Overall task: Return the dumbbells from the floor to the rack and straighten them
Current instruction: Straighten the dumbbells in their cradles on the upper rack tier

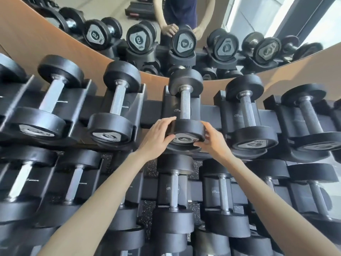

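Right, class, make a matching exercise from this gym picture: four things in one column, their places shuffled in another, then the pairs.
Things: 1 left hand; 2 right hand; 3 held dumbbell marked 4; 4 mirror.
Places: A behind the rack; B on that dumbbell's near end, right side; C in a top-row cradle; D on that dumbbell's near end, left side.
Pairs: 1-D; 2-B; 3-C; 4-A.

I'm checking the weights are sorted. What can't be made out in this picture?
All head view.
Leftmost dumbbell: cut by left edge.
Far-right dumbbell label: blurred, edge-on.
Lower-row dumbbells numbers: caps face away.
Held dumbbell small print: behind the right hand.
Floor behind the person: outside the frame.
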Demonstrator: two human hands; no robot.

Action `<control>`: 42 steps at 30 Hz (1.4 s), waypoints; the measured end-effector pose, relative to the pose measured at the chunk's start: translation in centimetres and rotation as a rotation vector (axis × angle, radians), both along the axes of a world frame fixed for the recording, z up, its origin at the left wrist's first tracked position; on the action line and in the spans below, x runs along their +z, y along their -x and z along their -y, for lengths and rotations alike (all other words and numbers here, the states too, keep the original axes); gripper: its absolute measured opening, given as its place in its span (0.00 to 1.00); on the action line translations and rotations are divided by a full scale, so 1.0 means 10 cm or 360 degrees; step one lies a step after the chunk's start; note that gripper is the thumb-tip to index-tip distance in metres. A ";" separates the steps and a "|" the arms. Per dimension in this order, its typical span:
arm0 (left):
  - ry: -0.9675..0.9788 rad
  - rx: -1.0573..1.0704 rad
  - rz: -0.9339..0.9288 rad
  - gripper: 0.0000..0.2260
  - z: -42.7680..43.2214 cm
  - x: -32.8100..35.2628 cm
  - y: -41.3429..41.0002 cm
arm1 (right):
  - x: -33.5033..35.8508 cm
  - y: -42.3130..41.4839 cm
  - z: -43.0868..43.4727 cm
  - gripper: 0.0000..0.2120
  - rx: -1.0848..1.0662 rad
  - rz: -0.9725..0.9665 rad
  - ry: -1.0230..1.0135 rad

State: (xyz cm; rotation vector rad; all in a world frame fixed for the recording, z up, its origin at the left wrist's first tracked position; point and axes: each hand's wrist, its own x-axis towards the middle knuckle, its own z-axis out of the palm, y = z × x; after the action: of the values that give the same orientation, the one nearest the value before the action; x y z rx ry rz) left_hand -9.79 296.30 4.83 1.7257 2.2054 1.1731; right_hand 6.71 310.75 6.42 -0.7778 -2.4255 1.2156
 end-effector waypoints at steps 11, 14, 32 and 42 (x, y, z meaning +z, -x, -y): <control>-0.0129 0.0046 -0.0330 0.22 -0.36 0.16 -0.23 | -0.06 0.07 -0.03 0.19 -0.0042 0.0085 -0.0129; -0.0238 0.0083 -0.0093 0.22 -0.23 0.08 -0.07 | 0.10 0.15 0.00 0.21 0.0091 0.0208 -0.0387; -0.0090 0.0387 0.0697 0.20 -0.10 -0.44 -0.05 | 0.63 0.21 0.03 0.29 0.0327 0.0549 -0.0838; -0.0169 0.0076 0.0460 0.20 -0.14 -0.02 -0.16 | 0.25 0.13 0.02 0.31 0.0153 0.0239 -0.0413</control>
State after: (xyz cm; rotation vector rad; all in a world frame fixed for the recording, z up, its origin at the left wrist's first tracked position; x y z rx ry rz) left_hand -8.21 297.65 4.59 1.4364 2.0549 1.4708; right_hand 5.42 310.57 8.96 -0.7042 -2.6999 0.8759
